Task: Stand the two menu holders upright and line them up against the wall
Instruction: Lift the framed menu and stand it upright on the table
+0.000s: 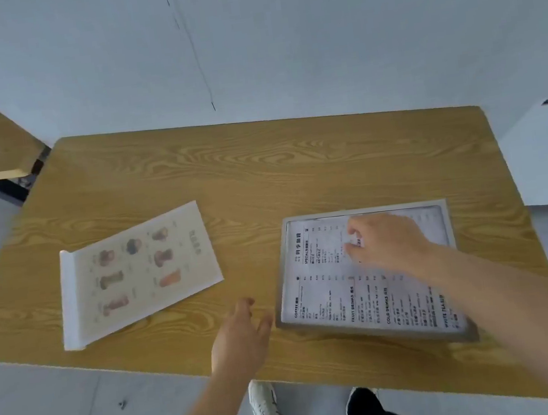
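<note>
Both menu holders lie flat on the wooden bench [260, 160], well short of the far wall [281, 51]. The picture menu holder [139, 275] lies left; the text menu holder [344, 288] lies right. The right hand [387, 245] rests on the text one, fingers curled. The left hand [240, 339] hovers between them, fingers loosely apart, empty.

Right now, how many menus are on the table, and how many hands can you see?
Flat menu holders: 2 (picture drinks menu with white base, grey-framed text menu)
Bare hands: 2 (left, right)
Total: 4, over one wooden table
</note>
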